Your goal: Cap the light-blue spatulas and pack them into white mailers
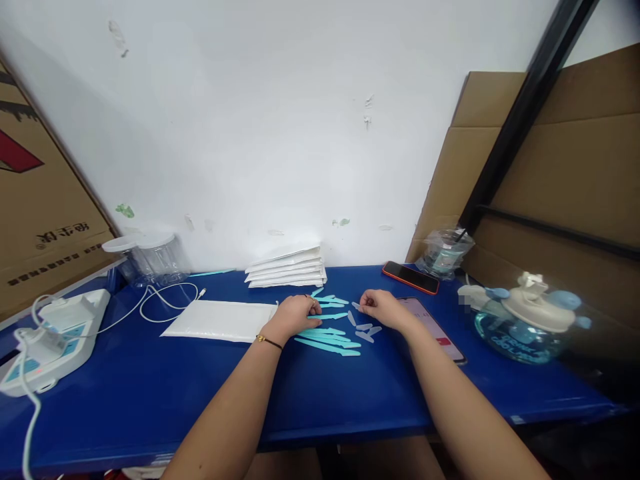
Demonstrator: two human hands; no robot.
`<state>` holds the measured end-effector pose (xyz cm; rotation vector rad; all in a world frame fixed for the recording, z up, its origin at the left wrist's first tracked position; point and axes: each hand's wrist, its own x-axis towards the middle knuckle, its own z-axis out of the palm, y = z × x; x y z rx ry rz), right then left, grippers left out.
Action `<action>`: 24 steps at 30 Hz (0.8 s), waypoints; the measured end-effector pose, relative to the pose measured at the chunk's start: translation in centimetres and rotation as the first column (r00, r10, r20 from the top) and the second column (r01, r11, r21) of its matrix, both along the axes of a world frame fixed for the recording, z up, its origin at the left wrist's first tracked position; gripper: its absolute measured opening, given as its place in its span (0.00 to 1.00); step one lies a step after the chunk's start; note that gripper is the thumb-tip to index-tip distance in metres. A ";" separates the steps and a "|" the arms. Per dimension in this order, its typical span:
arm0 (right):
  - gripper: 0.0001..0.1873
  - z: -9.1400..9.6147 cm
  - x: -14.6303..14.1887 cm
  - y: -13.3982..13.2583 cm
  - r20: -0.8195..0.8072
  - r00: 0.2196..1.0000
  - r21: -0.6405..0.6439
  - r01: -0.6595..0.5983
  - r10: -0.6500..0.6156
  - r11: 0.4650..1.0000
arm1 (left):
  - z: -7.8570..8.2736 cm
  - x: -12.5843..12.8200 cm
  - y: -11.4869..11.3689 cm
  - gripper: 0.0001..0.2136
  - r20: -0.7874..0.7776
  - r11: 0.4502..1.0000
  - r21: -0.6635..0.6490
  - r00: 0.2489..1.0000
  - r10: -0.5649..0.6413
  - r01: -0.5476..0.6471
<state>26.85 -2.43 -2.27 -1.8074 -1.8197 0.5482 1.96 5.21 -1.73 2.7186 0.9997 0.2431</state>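
Note:
Several teal eyebrow razors [330, 345] lie side by side on the blue table, below and beyond my left hand. My left hand [295, 315] has its fingers closed around the handle end of one teal razor [331, 316], whose tip points right. Between the thumb and fingertips of my right hand [381, 309] is a small clear plastic blade cap [355, 306]. More such loose caps [364, 335] are scattered on the table just below that hand. My palms and part of the held handle are hidden.
A white padded envelope [215, 321] lies left of my left hand, and a stack of envelopes [287, 268] rests against the wall. Two phones [410, 277] [434, 327] and a water bottle [530, 323] are on the right. A power strip [75, 347] with cables and clear jars [157, 260] stand left.

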 end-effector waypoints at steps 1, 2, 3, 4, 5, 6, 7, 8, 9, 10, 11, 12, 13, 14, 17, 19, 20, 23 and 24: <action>0.05 0.2 -0.1 -0.1 -0.023 1.000 0.017 -0.001 0.001 1.000 | 0.0 0.0 0.1 0.07 -0.012 1.000 -0.002 1.000 -0.002 0.002; 0.06 0.4 -0.1 -0.1 -0.050 0.999 0.030 -0.008 0.010 1.000 | -0.1 0.1 0.1 0.06 -0.026 1.000 0.005 1.000 -0.001 0.001; 0.06 0.6 -0.2 -0.2 -0.076 0.997 0.037 -0.020 0.022 0.999 | -0.1 0.1 0.2 0.05 -0.041 1.000 0.023 0.999 0.004 -0.003; 0.06 0.7 -0.3 -0.2 -0.092 0.995 0.045 -0.031 0.035 0.998 | -0.1 0.2 0.2 0.06 -0.051 0.999 0.049 0.999 0.011 -0.009; 0.07 0.8 -0.4 -0.3 -0.096 0.994 0.054 -0.038 0.043 0.998 | -0.2 0.2 0.2 0.06 -0.056 0.997 0.077 0.998 0.018 -0.013; 0.06 0.9 -0.4 -0.3 -0.091 0.995 0.064 -0.044 0.049 0.997 | -0.2 0.2 0.2 0.07 -0.057 0.995 0.097 0.998 0.021 -0.015; 0.06 1.0 -0.5 -0.4 -0.081 0.995 0.071 -0.047 0.052 0.996 | -0.2 0.3 0.3 0.07 -0.054 0.994 0.107 0.998 0.020 -0.014; 0.06 1.1 -0.5 -0.4 -0.072 0.996 0.073 -0.052 0.058 0.996 | -0.3 0.3 0.3 0.07 -0.046 0.994 0.106 0.999 0.015 -0.010; 0.06 1.1 -0.6 -0.5 -0.068 0.996 0.071 -0.058 0.063 0.996 | -0.3 0.3 0.3 0.08 -0.036 0.995 0.098 0.999 0.007 -0.003; 0.06 1.1 -0.6 -0.5 -0.068 0.995 0.068 -0.063 0.068 0.996 | -0.3 0.2 0.4 0.08 -0.023 0.996 0.093 1.000 0.001 0.001; 0.06 1.1 -0.7 -0.5 -0.070 0.995 0.065 -0.070 0.074 0.995 | -0.3 0.2 0.4 0.08 -0.007 0.996 0.091 1.000 -0.002 0.003; 0.06 1.0 -0.7 -0.5 -0.073 0.994 0.064 -0.077 0.082 0.995 | -0.2 0.2 0.4 0.08 0.007 0.996 0.091 1.000 -0.003 0.002; 0.06 1.0 -0.7 -0.4 -0.076 0.993 0.066 -0.084 0.089 0.994 | -0.2 0.2 0.4 0.08 0.019 0.996 0.092 1.000 -0.002 0.000; 0.07 0.9 -0.7 -0.4 -0.081 0.992 0.069 -0.091 0.097 0.993 | -0.2 0.2 0.4 0.08 0.027 0.996 0.091 1.000 -0.001 -0.001; 0.07 0.6 -0.7 -0.2 -0.106 0.987 0.076 -0.117 0.125 0.990 | -0.1 0.3 0.3 0.08 0.039 0.996 0.085 0.999 -0.006 0.002; 0.08 0.5 -0.7 0.0 -0.120 0.982 0.071 -0.135 0.143 0.988 | 0.1 0.3 0.2 0.08 0.045 0.997 0.080 0.999 -0.011 0.007; 0.08 0.4 -0.8 0.0 -0.126 0.980 0.070 -0.144 0.152 0.987 | 0.1 0.3 0.2 0.08 0.052 0.997 0.080 0.999 -0.016 0.011; 0.08 0.3 -1.1 0.1 -0.150 0.977 0.086 -0.142 0.154 0.986 | 0.5 0.3 -0.1 0.09 0.089 0.993 0.109 0.995 -0.054 0.044; 0.08 0.3 -1.3 0.1 -0.158 0.976 0.097 -0.133 0.147 0.986 | 0.5 0.3 -0.1 0.09 0.103 0.991 0.126 0.993 -0.065 0.052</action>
